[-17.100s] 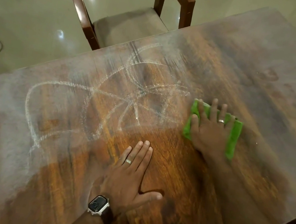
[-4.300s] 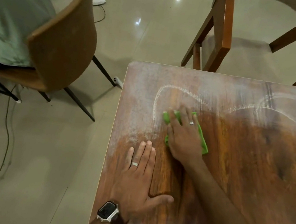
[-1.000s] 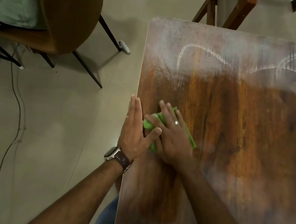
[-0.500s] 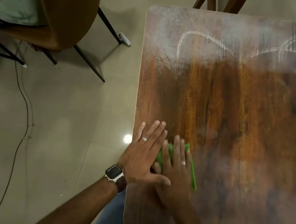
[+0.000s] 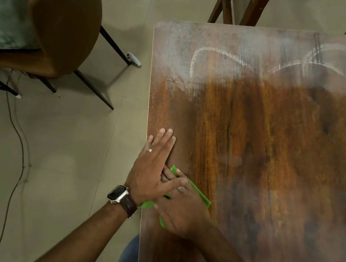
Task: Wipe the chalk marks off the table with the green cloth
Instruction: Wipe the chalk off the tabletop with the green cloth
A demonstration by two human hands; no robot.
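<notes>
Probably home dining room: wooden table [image 5: 278, 147], chairs [image 5: 64, 23], tiled floor [image 5: 63, 147].

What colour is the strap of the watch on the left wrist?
Dark brown, on the watch strap, with a silver-coloured case; the head view shows it.

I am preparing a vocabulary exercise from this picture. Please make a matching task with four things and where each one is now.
Things:
1. green cloth
2. chalk marks
3. left hand
4. brown chair

Places:
A. on the floor, left of the table
B. far part of the tabletop
C. under the right hand
D. flat at the table's left edge

Pairs: 1-C, 2-B, 3-D, 4-A
</notes>
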